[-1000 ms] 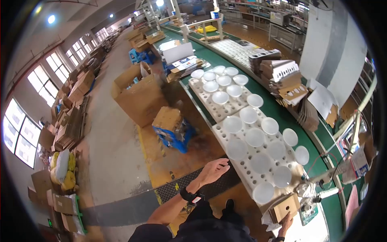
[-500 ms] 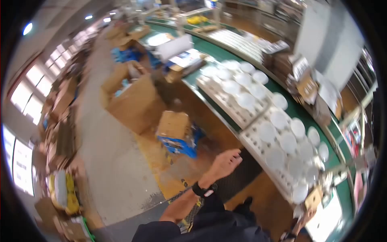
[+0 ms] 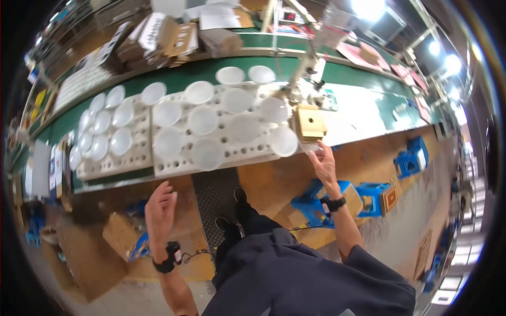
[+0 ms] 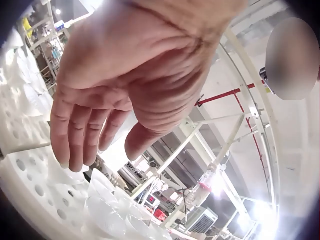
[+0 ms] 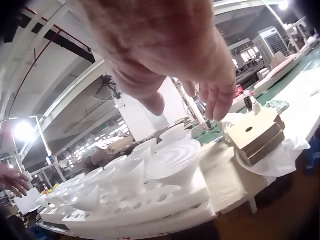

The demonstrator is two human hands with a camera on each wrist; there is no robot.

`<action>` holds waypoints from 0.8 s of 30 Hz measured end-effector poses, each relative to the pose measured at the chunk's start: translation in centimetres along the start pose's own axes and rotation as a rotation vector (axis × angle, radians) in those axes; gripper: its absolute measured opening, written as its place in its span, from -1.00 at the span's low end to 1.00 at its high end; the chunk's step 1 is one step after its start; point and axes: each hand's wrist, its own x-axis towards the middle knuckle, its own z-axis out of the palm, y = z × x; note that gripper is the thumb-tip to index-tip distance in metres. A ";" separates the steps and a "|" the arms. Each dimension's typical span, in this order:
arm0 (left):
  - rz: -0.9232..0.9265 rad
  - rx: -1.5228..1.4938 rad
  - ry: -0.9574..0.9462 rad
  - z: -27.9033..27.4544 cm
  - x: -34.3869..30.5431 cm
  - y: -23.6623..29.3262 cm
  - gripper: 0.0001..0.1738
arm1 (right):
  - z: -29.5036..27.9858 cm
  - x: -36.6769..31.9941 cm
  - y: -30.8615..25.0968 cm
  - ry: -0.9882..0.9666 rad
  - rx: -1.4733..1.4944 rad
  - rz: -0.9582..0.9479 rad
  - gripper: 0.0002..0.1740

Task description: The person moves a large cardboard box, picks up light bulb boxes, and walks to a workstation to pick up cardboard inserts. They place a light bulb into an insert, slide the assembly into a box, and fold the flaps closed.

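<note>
My left hand (image 3: 161, 208) hovers off the front edge of the bench, fingers loosely bent, holding nothing. In the left wrist view its palm (image 4: 160, 85) is bare, and white covers overlap below the fingertips. The right hand (image 3: 324, 164) reaches up to a small stack of brown cardboard pieces (image 3: 311, 121), its fingertips right at the stack's front edge. Nothing shows in its grasp in the right wrist view. Left of that stack, a white bowl-shaped cover (image 3: 283, 141) stands at the corner of a white perforated foam tray (image 3: 247, 154). Several more such covers (image 3: 203, 120) fill this tray.
A second foam tray (image 3: 113, 167) with similar covers adjoins on the left. Behind runs a green conveyor belt (image 3: 179, 76), with cardboard dividers (image 3: 158, 39) piled beyond. A white sheet (image 3: 363, 113) lies to the right. Blue stools (image 3: 411, 158) and a large carton (image 3: 87, 258) stand on the floor.
The head view has swung right, so the bench now lies across it. My right hand has come fully into view beside the cardboard stack. The left hand remains empty.
</note>
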 end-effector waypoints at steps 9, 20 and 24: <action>0.245 0.545 -0.204 8.2 5.6 5.7 -0.35 | 3.0 5.3 6.6 -0.055 0.121 0.053 -0.43; 0.279 0.678 -0.307 15.2 9.2 5.1 -0.20 | 7.3 3.9 -3.6 -0.251 -0.370 -0.360 0.34; 0.213 0.728 -0.324 16.6 8.8 6.4 -0.23 | 9.7 3.6 -4.2 -0.300 -0.449 -0.307 0.44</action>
